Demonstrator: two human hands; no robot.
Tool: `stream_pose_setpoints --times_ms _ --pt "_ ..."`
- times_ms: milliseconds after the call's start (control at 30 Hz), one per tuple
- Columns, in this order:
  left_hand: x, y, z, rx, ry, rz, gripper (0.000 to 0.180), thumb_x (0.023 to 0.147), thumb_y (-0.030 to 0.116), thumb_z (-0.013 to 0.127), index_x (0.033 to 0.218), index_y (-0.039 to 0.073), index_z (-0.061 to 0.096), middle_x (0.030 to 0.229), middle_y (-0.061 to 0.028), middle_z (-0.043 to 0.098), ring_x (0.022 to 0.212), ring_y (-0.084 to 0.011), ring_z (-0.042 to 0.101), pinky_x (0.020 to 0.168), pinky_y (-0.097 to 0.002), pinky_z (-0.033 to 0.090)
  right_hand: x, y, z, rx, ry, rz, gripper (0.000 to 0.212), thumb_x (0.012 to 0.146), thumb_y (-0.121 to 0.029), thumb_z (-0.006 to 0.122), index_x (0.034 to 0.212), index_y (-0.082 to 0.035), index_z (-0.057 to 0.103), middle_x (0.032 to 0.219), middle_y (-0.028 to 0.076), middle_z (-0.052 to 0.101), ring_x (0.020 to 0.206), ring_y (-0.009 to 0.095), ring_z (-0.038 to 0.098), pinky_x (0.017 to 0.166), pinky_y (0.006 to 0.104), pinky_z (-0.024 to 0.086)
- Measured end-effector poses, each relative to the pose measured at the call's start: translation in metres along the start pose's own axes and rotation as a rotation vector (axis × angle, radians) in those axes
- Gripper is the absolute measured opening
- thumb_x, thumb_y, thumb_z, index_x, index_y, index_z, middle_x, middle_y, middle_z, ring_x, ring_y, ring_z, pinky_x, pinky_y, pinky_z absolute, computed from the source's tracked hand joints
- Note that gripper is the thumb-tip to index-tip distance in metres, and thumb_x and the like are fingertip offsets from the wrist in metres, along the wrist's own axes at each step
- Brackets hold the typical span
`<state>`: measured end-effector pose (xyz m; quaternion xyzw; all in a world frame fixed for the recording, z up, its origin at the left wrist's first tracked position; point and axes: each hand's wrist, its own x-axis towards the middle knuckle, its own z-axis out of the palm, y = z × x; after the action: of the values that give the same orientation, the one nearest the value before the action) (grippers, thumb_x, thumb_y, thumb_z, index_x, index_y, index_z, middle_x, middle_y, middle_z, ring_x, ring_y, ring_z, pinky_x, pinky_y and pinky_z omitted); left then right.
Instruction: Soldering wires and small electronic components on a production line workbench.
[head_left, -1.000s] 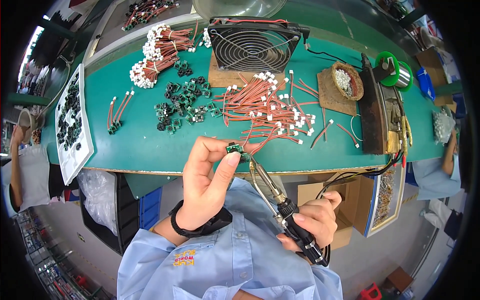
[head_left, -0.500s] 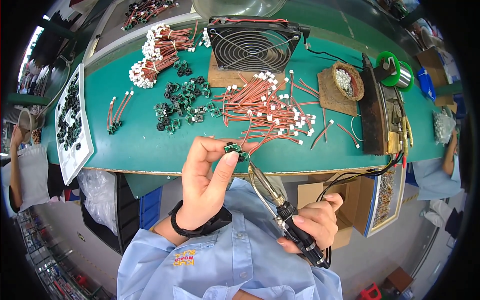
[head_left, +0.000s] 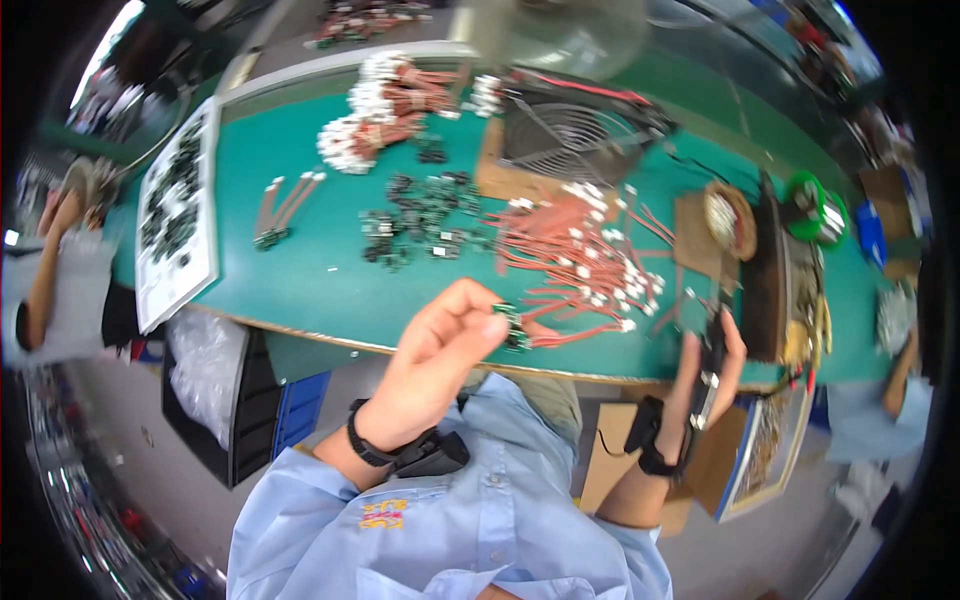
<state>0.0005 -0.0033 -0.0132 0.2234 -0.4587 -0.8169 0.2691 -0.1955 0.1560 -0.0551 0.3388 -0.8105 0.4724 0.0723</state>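
My left hand [head_left: 437, 352] is closed, with thumb and fingers pinching a small green circuit board [head_left: 513, 330] above the front edge of the bench. A red-and-black wire lead with a white plug [head_left: 627, 326] runs right from the board. Farther right, my right hand [head_left: 733, 345] grips the black handle of a soldering iron [head_left: 712, 352]; its front end is blurred, close to the brown soldering stand [head_left: 763, 280]. Beyond the left hand lie a heap of red wire leads [head_left: 565, 245] and a cluster of small green boards [head_left: 425, 215].
A white tray of dark parts [head_left: 205, 260] stands at the left. Bundled leads [head_left: 375, 115] and a black fan [head_left: 575, 135] are at the back. Right are a round bowl of white bits [head_left: 730, 220] and a green solder spool [head_left: 815, 208]. Other people sit at both sides.
My right hand has moved right and up with the soldering iron, away from the board. The left hand has shifted slightly right, still pinching the board. The whole view has turned somewhat.
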Motion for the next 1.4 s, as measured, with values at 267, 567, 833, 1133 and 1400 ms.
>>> stream_pose_setpoints --times_ms 267,567,833,1133,1400 --pt "-0.018 0.038 -0.1 0.424 0.564 0.462 0.013 0.089 0.01 0.051 0.099 0.003 0.052 0.089 -0.0023 0.057 0.082 -0.0079 0.053 0.074 -0.022 0.042 -0.031 -0.006 -0.003 0.238 0.117 0.094 0.035 0.083 -0.001 0.055 0.117 -0.001 0.047 0.102 0.013 0.055 0.094 0.019 0.052 0.085 0.0305 0.04" --pt "-0.017 0.048 -0.178 0.961 0.808 0.279 0.024 0.084 0.007 0.056 0.106 -0.002 0.051 0.082 -0.0067 0.06 0.057 -0.01 0.053 0.051 -0.0246 0.042 -0.037 -0.031 0.011 0.254 0.084 0.064 0.029 0.084 -0.003 0.055 0.112 -0.001 0.047 0.094 0.015 0.057 0.085 0.02 0.055 0.077 0.03 0.044" --pt "-0.017 0.044 -0.089 1.292 0.571 0.421 0.042 0.078 0.007 0.061 0.117 0.002 0.047 0.1 -0.0113 0.054 0.072 -0.0177 0.056 0.063 -0.0276 0.045 -0.039 -0.027 0.03 0.369 0.007 0.053 0.017 0.086 -0.002 0.052 0.102 -0.003 0.044 0.083 0.015 0.06 0.071 0.017 0.057 0.069 0.0288 0.046" --pt "0.007 0.046 -0.074 1.289 0.107 0.046 0.051 0.073 0.011 0.069 0.118 0.004 0.048 0.112 -0.0129 0.046 0.084 -0.0214 0.055 0.069 -0.0309 0.046 -0.034 -0.017 0.04 0.428 0.065 0.025 0.016 0.085 0.002 0.052 0.098 -0.003 0.044 0.083 0.015 0.06 0.073 0.018 0.058 0.067 0.0274 0.047" --pt "0.024 0.065 -0.032 1.535 -0.223 0.318 0.051 0.073 0.019 0.07 0.116 0.002 0.047 0.113 -0.0166 0.046 0.096 -0.0316 0.052 0.08 -0.038 0.044 -0.036 -0.003 0.04 0.352 0.056 -0.075 0.019 0.083 0.007 0.053 0.096 -0.003 0.044 0.082 0.017 0.061 0.069 0.018 0.059 0.066 0.0274 0.048"
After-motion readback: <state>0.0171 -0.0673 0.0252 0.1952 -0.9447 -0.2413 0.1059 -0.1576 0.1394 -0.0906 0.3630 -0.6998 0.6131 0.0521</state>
